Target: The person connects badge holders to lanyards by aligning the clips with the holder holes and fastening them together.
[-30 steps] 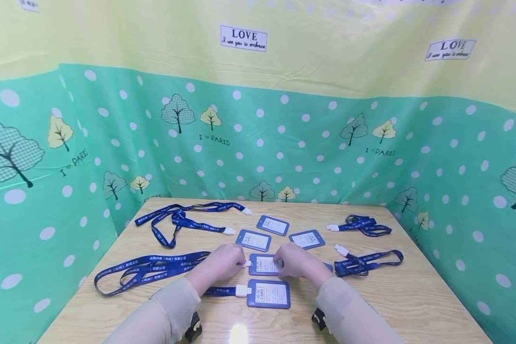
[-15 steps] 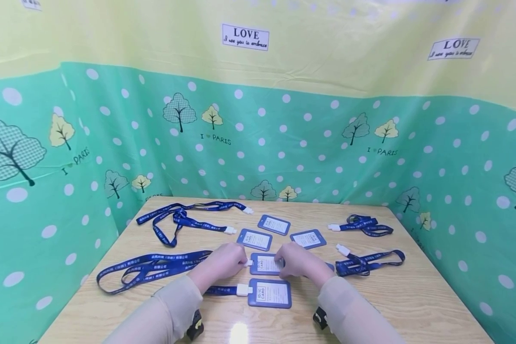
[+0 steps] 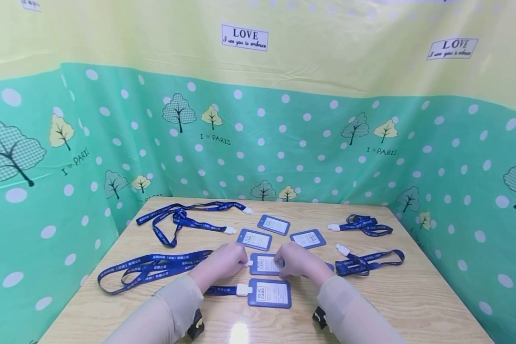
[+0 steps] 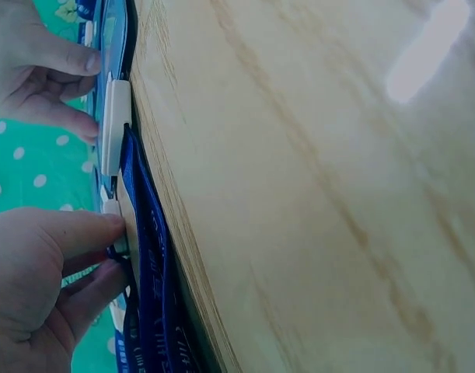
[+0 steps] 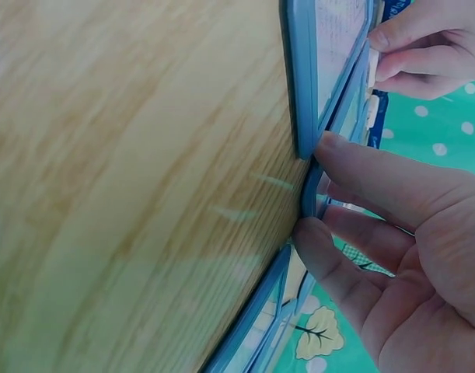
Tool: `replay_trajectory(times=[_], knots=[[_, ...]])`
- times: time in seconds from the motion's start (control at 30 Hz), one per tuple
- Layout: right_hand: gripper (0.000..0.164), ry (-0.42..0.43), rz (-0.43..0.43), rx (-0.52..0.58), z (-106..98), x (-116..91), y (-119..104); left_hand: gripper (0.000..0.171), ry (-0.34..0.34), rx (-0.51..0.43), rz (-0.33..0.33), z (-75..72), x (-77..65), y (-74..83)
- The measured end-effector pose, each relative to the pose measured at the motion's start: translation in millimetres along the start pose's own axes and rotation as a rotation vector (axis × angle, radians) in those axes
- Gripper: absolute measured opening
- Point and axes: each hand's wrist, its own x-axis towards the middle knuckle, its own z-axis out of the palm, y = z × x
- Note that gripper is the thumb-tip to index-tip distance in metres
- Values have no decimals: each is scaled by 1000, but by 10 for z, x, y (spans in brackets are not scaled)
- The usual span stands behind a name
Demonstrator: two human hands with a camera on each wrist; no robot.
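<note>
My left hand point(image 3: 225, 262) pinches the white plastic clip point(image 4: 113, 208) of a blue lanyard point(image 3: 131, 267) between thumb and fingers. My right hand point(image 3: 298, 260) grips the right end of a blue ID badge holder point(image 3: 262, 264) with a white card inside, thumb on one edge and fingers on the other. The holder lies flat, its left end right at the clip. Nearer me lies another badge holder point(image 3: 269, 294), with a white clip point(image 3: 243, 290) and blue strap at its left end. The right hand covers part of the held badge in the head view.
Three badge holders lie farther back, one of them the back badge holder point(image 3: 274, 224). A further badge point(image 3: 329, 266) is mostly hidden behind the right wrist. Two lanyards point(image 3: 202, 224) lie back left and two more lanyards point(image 3: 365, 263) at right. A patterned curtain point(image 3: 279, 129) encloses the wooden table point(image 3: 421, 306).
</note>
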Motion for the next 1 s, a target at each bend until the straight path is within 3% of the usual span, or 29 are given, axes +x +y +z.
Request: replay_trajectory(times=[0.57,0.73,1.0], knots=[[41,4,9,21,-3,17,-7,8,2,-26,-56,34,20,39],[42,6,25,51,-8,-6,-41,8,-20,-28,-95,19,22,93],[40,36,56,124,-1,-25,-47,7,-18,-28,-102,7,25,118]])
